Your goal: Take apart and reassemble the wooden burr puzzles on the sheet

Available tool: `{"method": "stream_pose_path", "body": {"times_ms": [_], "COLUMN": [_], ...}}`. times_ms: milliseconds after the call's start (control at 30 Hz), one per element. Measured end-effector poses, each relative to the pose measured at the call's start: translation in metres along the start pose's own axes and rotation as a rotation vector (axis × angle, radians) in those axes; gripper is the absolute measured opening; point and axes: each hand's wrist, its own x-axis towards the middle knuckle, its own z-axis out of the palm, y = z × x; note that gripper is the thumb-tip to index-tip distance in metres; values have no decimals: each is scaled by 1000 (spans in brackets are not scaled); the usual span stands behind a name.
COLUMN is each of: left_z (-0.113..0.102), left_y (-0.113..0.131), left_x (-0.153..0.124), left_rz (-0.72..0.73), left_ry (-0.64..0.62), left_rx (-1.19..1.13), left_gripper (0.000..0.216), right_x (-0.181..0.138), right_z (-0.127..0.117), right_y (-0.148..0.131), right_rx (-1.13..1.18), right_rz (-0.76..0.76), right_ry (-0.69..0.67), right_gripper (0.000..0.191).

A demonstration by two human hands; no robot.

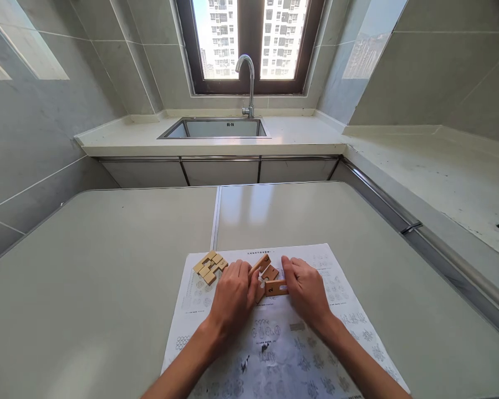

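Several numbered wooden puzzle pieces [269,275] lie between my hands on a printed instruction sheet [274,354]. My left hand [233,296] has its fingers curled onto the pieces from the left. My right hand [305,288] pinches a notched piece marked 2 [275,288] from the right. A separate cluster of assembled light wooden blocks [210,266] rests on the sheet's far left corner, apart from both hands.
The sheet lies on a pale table [87,288] with a seam down its middle. Beyond it runs a counter with a steel sink [216,128] and tap [247,83] under a window. Another counter [449,172] runs along the right.
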Motion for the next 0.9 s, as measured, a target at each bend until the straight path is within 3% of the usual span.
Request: {"method": "stream_pose_path", "body": {"times_ms": [167,267,367,500,733,900], "left_z": [-8,-9,-7,-6,-10,-11], "left_y": [11,15,16,14,15,15], "left_x": [-1,-2,-2,-1,-1,-2], "left_rz": [-58,-142,-227,-293,-269,-242], "left_ry": [-28,-36,-41,-39,-70,-125], "left_rx": [-236,-514,-758,-910,-910,-836], "left_gripper": [33,34,36,38,39,39], "right_x": [5,7,9,10,10,8], "right_z": [-8,-9,-9,-10,-7,-8], "right_y": [-3,-4,-5,-6,-6,-8], "right_rx": [490,653,838,1035,1075,1035], "right_rz": [419,508,515,480,382,392], "right_ry": [-35,-48,-51,-98,-152,-169], "right_gripper": [68,67,59,45,35,39]}}
